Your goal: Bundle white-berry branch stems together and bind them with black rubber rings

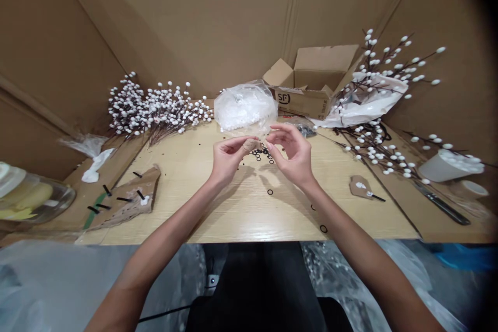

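My left hand [229, 158] and my right hand [291, 154] meet above the middle of the table, fingertips nearly touching. The left thumb and fingers are pinched together, with a tan patch, perhaps a bandage, over the thumb. My right thumb and index finger close toward the same spot, the other fingers loosely curled. Whatever is between the fingertips is too small to make out. Several small black rings [259, 155] lie on the table just beneath the hands. Behind them sits a clear plastic bag [246, 106] of white beads.
White-berry branches [155, 109] lie at the back left, more branches [389, 155] at the right. An open cardboard box [303, 101] stands behind. Torn cardboard [132, 199] with black sticks is left; a box cutter [443, 205], white cup [447, 166] and small cardboard piece [358, 187] are right.
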{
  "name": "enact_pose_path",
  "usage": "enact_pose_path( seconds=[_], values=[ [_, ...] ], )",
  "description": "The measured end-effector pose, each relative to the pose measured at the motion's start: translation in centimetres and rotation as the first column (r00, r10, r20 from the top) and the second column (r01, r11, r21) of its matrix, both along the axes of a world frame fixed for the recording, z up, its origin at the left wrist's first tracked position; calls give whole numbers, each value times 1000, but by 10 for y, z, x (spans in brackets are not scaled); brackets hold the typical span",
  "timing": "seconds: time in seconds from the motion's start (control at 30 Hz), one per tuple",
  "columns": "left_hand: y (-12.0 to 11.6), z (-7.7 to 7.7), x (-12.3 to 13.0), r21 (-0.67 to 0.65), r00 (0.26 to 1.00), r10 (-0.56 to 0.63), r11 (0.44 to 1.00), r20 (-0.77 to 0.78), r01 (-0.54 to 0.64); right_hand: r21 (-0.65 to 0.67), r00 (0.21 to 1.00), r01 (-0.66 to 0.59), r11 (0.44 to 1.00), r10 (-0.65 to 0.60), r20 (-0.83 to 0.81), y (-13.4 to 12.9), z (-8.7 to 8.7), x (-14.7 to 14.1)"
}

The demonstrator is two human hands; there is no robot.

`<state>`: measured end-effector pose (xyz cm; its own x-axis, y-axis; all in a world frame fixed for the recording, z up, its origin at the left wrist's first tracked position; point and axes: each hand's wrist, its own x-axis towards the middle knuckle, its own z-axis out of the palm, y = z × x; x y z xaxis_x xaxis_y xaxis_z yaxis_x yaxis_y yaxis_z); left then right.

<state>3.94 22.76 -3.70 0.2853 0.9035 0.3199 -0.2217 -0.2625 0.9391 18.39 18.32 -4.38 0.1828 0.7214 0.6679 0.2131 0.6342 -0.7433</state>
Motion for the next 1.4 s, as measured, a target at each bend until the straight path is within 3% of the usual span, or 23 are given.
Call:
enact_pose_path(
  seconds=[0.3,0.73,1.0,1.1,1.27,1.33,1.4],
  values=[
    [-3,2,1,11,999,-35,999,7,35,-67,998,-50,997,52,36,2,-1,1],
    [-7,0,4,60,997,-82,995,-17,83,-66,994,-5,998,12,107,4,-4,0],
    [-8,-1,5,11,996,-84,996,-23,84,-244,944,-295,924,243,-224,3,-3,-4],
    [-8,-3,6,19,996,-80,997,-28,80,-315,874,-420,851,287,-391,3,-1,-5],
    [-5,-7,6,48,994,-96,994,-52,99,-322,746,-587,743,340,-573,3,-1,-4],
    [-5,-7,5,48,993,-103,993,-56,106,-324,744,-591,739,343,-573,4,-2,-4],
    [-4,-7,4,35,992,-110,993,-53,112,-316,796,-539,781,349,-495,4,-4,-3]
  ],
)
